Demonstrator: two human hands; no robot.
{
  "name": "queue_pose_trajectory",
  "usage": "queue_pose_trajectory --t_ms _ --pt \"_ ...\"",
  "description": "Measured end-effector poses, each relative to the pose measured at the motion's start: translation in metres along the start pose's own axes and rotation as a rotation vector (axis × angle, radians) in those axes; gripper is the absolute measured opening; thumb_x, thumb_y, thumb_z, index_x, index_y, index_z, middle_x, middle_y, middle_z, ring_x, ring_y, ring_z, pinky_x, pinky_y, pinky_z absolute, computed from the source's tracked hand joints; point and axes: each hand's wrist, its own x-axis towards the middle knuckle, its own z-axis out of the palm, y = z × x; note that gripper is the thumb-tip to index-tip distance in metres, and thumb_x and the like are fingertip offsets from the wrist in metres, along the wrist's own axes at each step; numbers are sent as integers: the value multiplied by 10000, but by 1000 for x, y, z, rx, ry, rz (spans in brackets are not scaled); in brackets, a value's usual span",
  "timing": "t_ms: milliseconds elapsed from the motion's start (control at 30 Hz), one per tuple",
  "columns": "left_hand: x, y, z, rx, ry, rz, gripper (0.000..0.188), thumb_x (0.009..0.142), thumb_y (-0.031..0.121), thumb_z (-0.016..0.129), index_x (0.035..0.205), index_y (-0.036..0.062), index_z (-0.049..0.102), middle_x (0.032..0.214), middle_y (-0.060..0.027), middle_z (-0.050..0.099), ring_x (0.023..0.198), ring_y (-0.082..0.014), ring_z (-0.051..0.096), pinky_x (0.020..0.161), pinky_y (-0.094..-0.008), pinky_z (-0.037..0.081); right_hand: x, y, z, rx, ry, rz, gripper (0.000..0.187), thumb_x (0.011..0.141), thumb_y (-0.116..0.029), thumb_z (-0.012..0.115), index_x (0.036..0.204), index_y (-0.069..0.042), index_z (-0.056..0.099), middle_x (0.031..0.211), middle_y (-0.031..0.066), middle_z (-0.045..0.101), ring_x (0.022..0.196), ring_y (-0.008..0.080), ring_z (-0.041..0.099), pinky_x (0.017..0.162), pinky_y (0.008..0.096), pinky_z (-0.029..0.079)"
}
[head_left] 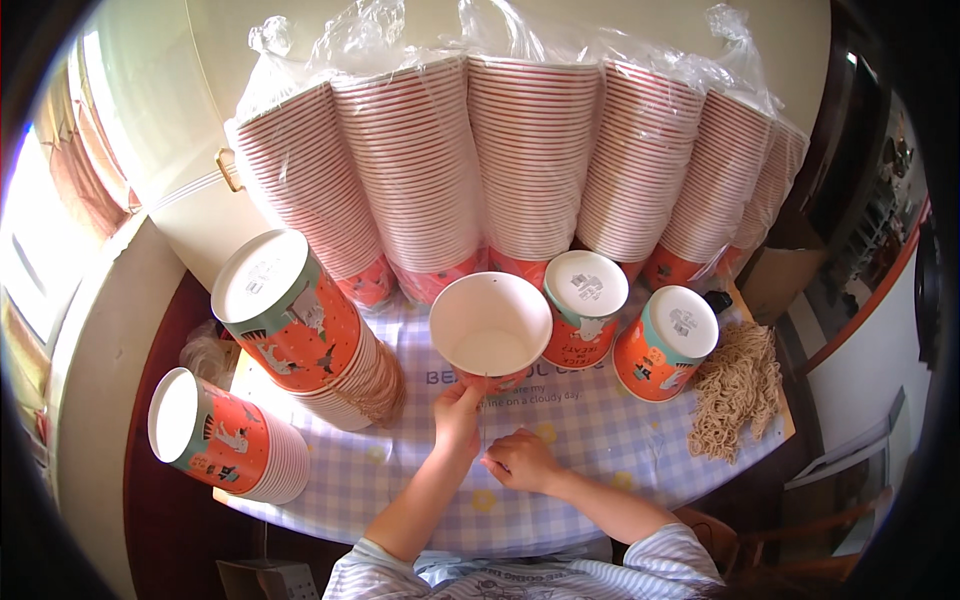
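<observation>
A white-lined paper bucket (492,335) stands mouth up in the middle of the table, with a small dark hole near its far rim. My left hand (458,420) pinches its near rim. Closer to me, my right hand (522,462) is closed, fingers curled together; a thin line, perhaps a string, shows between the hands, but what the right fingers hold is too small to tell. Two upturned orange-and-green paper buckets, one (585,310) just right of the open one and another (664,345) farther right, rest on their rims. A bundle of beige strings (738,390) lies at the right edge.
Tall plastic-wrapped stacks of paper buckets (530,150) line the table's back. At the left, a tall upturned bucket stack (310,330) has brown strings hanging along it; a shorter stack (230,440) leans at the edge. A blue checked tablecloth (410,500) covers the table.
</observation>
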Motion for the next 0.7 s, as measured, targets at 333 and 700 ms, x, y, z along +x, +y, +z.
queue_pose_trajectory --t_ms 333,700 --pt "1 -5 1 61 36 75 102 804 120 626 743 43 598 648 39 515 605 -36 406 564 -190 314 0 -4 0 42 10 2 143 772 -205 563 686 -92 582 656 35 582 654 233 578 634 372 423" --pt "28 56 -31 1361 -58 1215 258 728 28 585 980 80 588 1024 -77 564 956 -262 497 814 -377 366 -1 -11 -12 695 -325 33 202 846 -214 558 784 -23 583 721 95 580 669 216 568 622 309 450"
